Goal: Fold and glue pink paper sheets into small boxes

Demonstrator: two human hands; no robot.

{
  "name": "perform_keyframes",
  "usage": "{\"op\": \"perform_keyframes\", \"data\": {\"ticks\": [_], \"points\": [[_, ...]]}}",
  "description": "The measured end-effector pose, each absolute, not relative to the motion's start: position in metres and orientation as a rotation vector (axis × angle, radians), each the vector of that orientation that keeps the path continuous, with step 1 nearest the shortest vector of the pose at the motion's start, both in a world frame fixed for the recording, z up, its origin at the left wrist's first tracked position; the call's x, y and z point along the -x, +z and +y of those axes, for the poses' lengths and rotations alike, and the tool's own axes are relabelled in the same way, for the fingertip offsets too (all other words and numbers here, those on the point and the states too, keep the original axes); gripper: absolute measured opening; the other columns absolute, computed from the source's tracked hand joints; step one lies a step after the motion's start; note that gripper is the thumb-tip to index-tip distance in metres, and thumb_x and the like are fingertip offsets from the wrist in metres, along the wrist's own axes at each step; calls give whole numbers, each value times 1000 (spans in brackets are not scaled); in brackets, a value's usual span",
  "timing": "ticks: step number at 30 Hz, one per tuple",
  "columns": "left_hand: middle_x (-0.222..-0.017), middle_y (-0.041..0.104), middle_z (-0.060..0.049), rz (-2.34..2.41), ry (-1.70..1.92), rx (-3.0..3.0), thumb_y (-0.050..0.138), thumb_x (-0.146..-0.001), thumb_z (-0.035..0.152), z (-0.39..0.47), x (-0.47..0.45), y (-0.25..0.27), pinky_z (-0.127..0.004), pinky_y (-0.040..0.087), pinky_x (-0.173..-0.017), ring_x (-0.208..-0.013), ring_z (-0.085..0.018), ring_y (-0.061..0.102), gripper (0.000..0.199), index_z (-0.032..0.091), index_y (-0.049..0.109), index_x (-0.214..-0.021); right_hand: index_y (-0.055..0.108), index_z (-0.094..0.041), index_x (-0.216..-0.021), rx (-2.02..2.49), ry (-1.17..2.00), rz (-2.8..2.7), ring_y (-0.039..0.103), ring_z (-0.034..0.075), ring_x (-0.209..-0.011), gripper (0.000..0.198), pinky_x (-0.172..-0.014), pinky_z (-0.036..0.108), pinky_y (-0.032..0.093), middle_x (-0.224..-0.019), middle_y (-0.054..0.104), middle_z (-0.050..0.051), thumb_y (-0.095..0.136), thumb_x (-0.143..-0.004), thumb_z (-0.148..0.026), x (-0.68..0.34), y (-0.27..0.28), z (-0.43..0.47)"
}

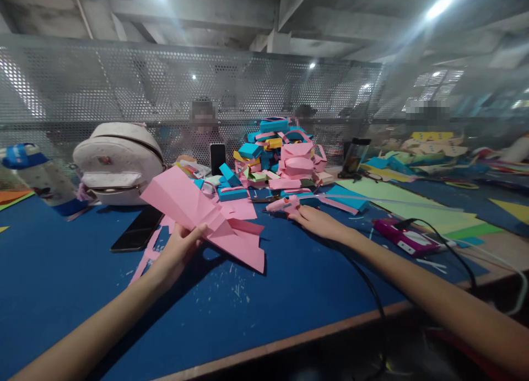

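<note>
My left hand (184,247) grips a creased sheet of pink paper (206,218), thumb on top and the other fingers beneath. The paper is partly folded and held up off the blue tabletop (165,320). To the right, my right hand (312,221) is closed around a pink hot glue gun (284,204), its nozzle pointing left. A translucent glue stick (343,197) appears to stick out behind it, and a black cord runs down from that hand. Beyond the glue gun lies a dark pair of scissors (264,200), partly hidden.
Folded pink and blue paper pieces (295,155) are heaped at the back. A white backpack (118,163), a bottle (45,177) and a black phone (138,229) stand or lie left. Right are green paper sheets (405,204) and a purple power strip (407,237). People sit behind the perforated screen (136,83).
</note>
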State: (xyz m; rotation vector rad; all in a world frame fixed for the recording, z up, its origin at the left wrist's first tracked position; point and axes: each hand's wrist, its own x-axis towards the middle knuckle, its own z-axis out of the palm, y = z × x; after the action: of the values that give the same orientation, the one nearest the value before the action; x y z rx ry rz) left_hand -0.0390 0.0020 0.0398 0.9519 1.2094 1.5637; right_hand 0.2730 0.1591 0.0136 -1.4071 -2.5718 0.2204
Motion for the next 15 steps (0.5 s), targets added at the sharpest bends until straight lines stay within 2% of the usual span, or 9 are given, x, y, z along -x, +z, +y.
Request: {"op": "perform_keyframes", "data": {"ticks": [6, 11, 15], "points": [[-84, 72, -5, 1224, 1576, -947, 84, -66, 32, 0, 39, 41, -20, 50, -58, -71, -14, 63, 28, 17, 66, -80, 63, -17, -96, 1350, 232, -2590, 65, 25, -80, 41, -67, 30, 47, -88, 70, 11, 30, -100, -41, -280, 15, 156], [-72, 70, -5, 1187, 1575, -929, 84, -65, 27, -2, 36, 45, -26, 54, -70, -80, -20, 67, 26, 17, 65, -79, 65, -19, -99, 1290, 252, -2608, 66, 23, -73, 41, -64, 29, 47, -79, 70, 7, 31, -100, -42, -284, 23, 148], [-77, 71, -4, 1191, 1576, -921, 84, -65, 25, -2, 36, 45, -26, 54, -75, -85, -20, 68, 26, 18, 65, -81, 67, -19, -99, 1305, 218, -2596, 67, 24, -74, 38, -64, 29, 48, -84, 72, 8, 38, -98, -44, -284, 32, 143]]}}
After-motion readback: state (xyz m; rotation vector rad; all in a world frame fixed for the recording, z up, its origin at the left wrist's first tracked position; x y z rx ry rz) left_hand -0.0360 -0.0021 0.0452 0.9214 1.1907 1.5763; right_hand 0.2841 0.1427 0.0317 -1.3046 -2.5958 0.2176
